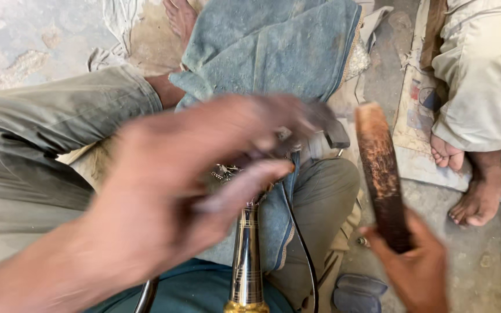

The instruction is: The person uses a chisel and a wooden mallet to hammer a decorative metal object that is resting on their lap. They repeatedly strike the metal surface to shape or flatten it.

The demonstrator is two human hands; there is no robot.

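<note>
Left hand (163,191) blurred, fingers spread loosely, hovering just above the shiny metal tube (247,255) lying along the lap; hard to tell whether touching it. Right hand (416,269) to the right of the tube, closed around the lower end of a flat brown wooden bar (381,174), held upright and well apart from the tube. Blue cloth (279,46) draped beyond the tube's far end, a black cable (302,243) running just beside it. Another person's bare feet (471,185) on the floor, far right of the tube. Best done by steadying the tube firmly against the lap first, keeping fingers off the worked stretch, then bringing the bar in flat and square.
</note>
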